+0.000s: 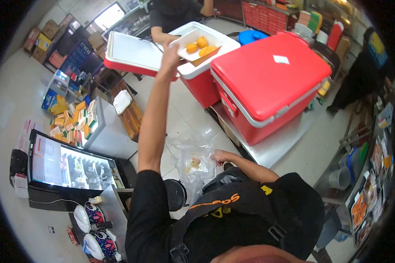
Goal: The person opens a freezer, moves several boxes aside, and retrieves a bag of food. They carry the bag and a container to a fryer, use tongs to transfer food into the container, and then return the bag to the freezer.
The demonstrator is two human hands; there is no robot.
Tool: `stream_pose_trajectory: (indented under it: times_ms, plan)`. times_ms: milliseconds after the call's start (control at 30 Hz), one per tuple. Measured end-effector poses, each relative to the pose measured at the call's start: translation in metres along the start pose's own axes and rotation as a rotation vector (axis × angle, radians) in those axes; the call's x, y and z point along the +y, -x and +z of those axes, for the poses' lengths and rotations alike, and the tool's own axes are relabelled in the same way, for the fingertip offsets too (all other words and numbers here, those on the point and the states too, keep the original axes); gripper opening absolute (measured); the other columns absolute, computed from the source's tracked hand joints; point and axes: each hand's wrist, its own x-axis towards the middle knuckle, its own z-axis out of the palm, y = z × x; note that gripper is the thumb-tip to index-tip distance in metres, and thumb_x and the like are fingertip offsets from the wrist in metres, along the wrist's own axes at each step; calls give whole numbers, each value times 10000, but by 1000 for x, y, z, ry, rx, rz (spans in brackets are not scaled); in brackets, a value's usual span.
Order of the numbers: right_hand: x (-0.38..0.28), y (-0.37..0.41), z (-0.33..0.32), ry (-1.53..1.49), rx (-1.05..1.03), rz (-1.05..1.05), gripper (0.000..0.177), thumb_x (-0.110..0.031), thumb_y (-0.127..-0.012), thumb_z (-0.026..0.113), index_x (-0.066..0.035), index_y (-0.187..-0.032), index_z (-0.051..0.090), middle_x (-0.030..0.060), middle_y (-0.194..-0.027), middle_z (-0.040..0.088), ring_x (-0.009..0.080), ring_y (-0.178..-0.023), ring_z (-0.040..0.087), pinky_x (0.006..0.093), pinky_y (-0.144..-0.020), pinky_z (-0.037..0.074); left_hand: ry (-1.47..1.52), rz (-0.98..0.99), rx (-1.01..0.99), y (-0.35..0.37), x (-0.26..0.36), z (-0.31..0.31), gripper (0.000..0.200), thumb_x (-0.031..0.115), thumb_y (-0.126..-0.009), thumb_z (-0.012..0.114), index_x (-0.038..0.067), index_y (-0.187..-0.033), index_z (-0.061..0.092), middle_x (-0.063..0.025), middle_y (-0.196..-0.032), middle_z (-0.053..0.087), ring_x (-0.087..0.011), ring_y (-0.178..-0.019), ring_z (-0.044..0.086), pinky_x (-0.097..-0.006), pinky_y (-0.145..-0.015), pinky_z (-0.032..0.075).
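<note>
My left hand (169,61) reaches forward, its fingers closed on the near-left edge of a paper food tray (187,55). Several yellow-orange food pieces (201,42) lie in the tray, which is tilted over the open red-and-white cooler box (197,83). Low in front of my body, my right hand (222,156) grips the edge of a clear plastic bag (183,153). Inside the bag is something pale and yellowish that I cannot make out.
A cooler lid (134,50) juts out left of the open cooler. To the right, a closed red cooler (267,74) stands on a metal table (289,142). Another person (175,19) stands beyond. Left are stacked small boxes (74,120) and a monitor (70,164).
</note>
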Motion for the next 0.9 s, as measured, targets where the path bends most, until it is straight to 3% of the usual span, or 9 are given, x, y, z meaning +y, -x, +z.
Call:
stream_pose_trajectory:
  times_ms: [133,233,333,400,467,533,667,800,900]
  plan:
    - [-7,-46,-23,15,-33,12,360,-273,-791,444,45,-683,572,140,-604,605,173,-448,564,280,-411,470,56,-76,53,-115,-82,3,451,195,-914,330,41,-1273,105,-225,-1064,460,-281,-817,614,-375,-600,555]
    - [-21,-65,-37,52,-36,35,378,-279,-776,437,65,-680,560,150,-588,591,182,-450,566,292,-416,475,-1415,223,-287,-178,-138,-5,379,205,-814,425,-60,-1065,527,-248,-1216,415,-381,-1062,478,-529,-965,284]
    - [-28,-80,-40,55,-12,66,375,-274,-772,449,74,-687,561,159,-576,580,192,-451,566,294,-415,474,-1035,-50,162,-167,-180,12,449,241,-830,427,-68,-1153,465,-248,-1280,355,-368,-1176,369,-496,-961,327]
    - [-31,-88,-48,25,22,60,372,-260,-786,461,86,-693,560,165,-565,569,206,-450,564,300,-411,464,-1166,106,-77,-154,-170,1,448,307,-773,526,-2,-1096,555,-227,-1302,335,-445,-1094,411,-502,-884,403]
    - [-26,-104,-53,46,-18,42,371,-255,-791,467,92,-696,558,168,-559,566,212,-453,565,308,-413,461,-807,-99,135,-136,-154,4,487,335,-804,508,-5,-1153,507,-256,-1309,309,-438,-1161,355,-494,-895,400]
    - [-27,-120,-53,32,-4,97,370,-256,-796,466,90,-695,554,165,-544,558,214,-437,551,315,-414,455,-1330,153,-232,-106,-117,-10,486,352,-823,493,-19,-1136,512,-273,-1266,359,-418,-1099,440,-469,-897,405]
    - [-44,-152,-53,29,-55,137,314,-236,-808,458,53,-725,549,150,-554,550,206,-446,541,313,-425,447,-875,13,-664,-40,-80,-35,454,280,-790,573,-11,-1132,503,-254,-1228,395,-364,-1083,470,-439,-879,419]
    - [-80,-187,-40,1,-106,138,269,-263,-819,475,-10,-760,549,118,-595,552,189,-493,540,313,-444,437,-451,502,-657,46,-87,-115,388,264,-843,522,1,-1126,491,-199,-1072,513,-339,-1020,515,-407,-863,422]
    - [-109,-225,-31,2,-96,142,274,-276,-824,481,-15,-776,548,108,-600,551,185,-509,543,309,-452,439,-169,216,-872,77,-106,-203,380,295,-874,502,18,-1133,504,-165,-1073,541,-299,-969,547,-371,-839,433]
